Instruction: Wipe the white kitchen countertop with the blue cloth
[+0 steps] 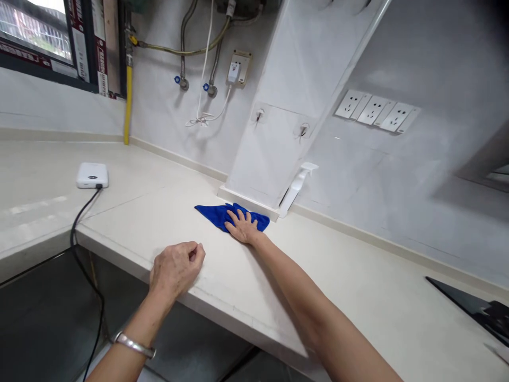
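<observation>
A blue cloth (214,214) lies crumpled on the pale countertop (342,281), against the foot of the white pillar. My right hand (242,227) presses down on it with the fingers spread flat. Parts of the cloth stick out to the left and right of the hand. My left hand (177,267) is closed in a loose fist near the counter's front edge, apart from the cloth, and nothing shows in it. A silver bracelet (134,345) circles the left wrist.
A white power bank (92,175) with a black cable (75,228) hanging over the edge sits at the left. A white plastic bracket (295,191) leans beside the pillar (274,143). A dark cooktop edge (465,302) is at the right. A yellow pipe (128,106) meets the back-left corner.
</observation>
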A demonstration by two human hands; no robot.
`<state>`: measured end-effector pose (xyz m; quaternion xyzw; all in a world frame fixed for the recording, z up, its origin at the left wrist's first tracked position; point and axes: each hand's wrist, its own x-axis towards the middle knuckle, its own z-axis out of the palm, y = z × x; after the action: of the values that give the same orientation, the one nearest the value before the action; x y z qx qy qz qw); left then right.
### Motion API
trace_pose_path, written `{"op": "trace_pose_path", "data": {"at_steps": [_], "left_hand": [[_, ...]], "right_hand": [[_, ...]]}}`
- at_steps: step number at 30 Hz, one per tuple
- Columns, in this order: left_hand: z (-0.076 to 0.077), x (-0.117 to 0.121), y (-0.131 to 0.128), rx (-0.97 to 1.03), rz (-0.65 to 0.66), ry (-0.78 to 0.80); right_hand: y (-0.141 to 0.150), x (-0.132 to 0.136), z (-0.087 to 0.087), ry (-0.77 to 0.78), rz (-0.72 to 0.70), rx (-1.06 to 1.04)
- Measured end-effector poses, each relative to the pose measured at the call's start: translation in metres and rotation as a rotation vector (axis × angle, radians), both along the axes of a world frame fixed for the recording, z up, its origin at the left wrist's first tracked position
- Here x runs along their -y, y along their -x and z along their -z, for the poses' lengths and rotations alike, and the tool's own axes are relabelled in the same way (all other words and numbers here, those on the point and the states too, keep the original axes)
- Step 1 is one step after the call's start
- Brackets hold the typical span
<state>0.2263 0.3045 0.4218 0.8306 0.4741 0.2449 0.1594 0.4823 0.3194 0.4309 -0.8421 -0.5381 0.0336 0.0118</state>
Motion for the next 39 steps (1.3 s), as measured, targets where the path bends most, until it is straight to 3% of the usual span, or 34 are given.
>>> {"op": "trace_pose_path", "data": {"at_steps": [4,8,22,26,34,37,39], "left_hand": [[-0.003,0.0,0.0,0.004,0.011,0.014],[-0.005,0.0,0.001,0.015,0.01,0.044],[-0.003,-0.001,0.005,0.089,0.018,0.021],[-0.004,0.001,0.007,0.081,0.011,0.007],[-0.002,0.003,0.005,0.113,-0.008,0.005],[-0.001,0.004,0.004,0.142,-0.011,0.019],[-0.001,0.004,0.003,0.156,-0.02,0.027]], "right_hand": [[0.003,-0.014,-0.001,-0.015,0.018,-0.009],[0.011,0.0,-0.001,-0.012,-0.017,-0.013],[0.067,0.148,-0.003,-0.069,-0.29,-0.067],[0.054,0.201,0.001,-0.096,-0.332,-0.046],[-0.007,0.312,0.019,-0.107,-0.318,0.008],[-0.017,0.333,0.024,-0.098,-0.324,0.019],[-0.019,0.332,0.025,-0.099,-0.325,0.039]]}}
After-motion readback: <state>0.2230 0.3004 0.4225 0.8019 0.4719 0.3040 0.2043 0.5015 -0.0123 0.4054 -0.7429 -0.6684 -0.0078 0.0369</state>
